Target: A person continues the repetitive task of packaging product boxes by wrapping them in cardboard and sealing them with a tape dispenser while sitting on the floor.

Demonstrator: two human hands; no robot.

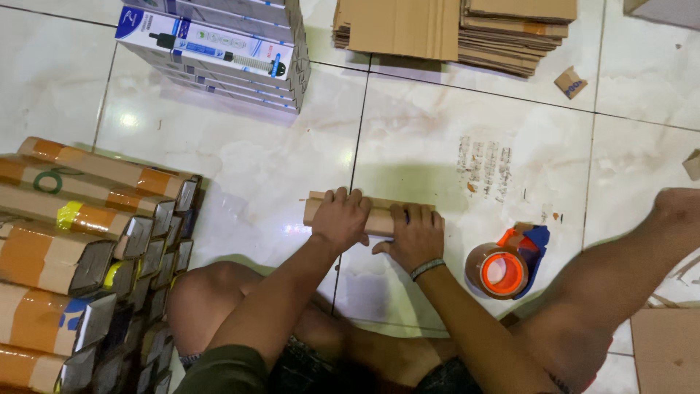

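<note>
A long narrow cardboard-wrapped package [378, 217] lies on the white tiled floor in front of me. My left hand [339, 217] presses down on its left part, fingers curled over the far edge. My right hand [414, 235], with a beaded band at the wrist, grips its right part. An orange tape dispenser [503, 268] with a roll of brown tape and a blue guard rests on the floor just right of my right hand.
Taped brown packages [69, 255] are stacked at the left. White and blue product boxes [219, 51] are piled at the top left. Flat cardboard sheets [452, 29] lie at the top. My bare knees [211, 292] flank the spot; cardboard [667, 350] lies lower right.
</note>
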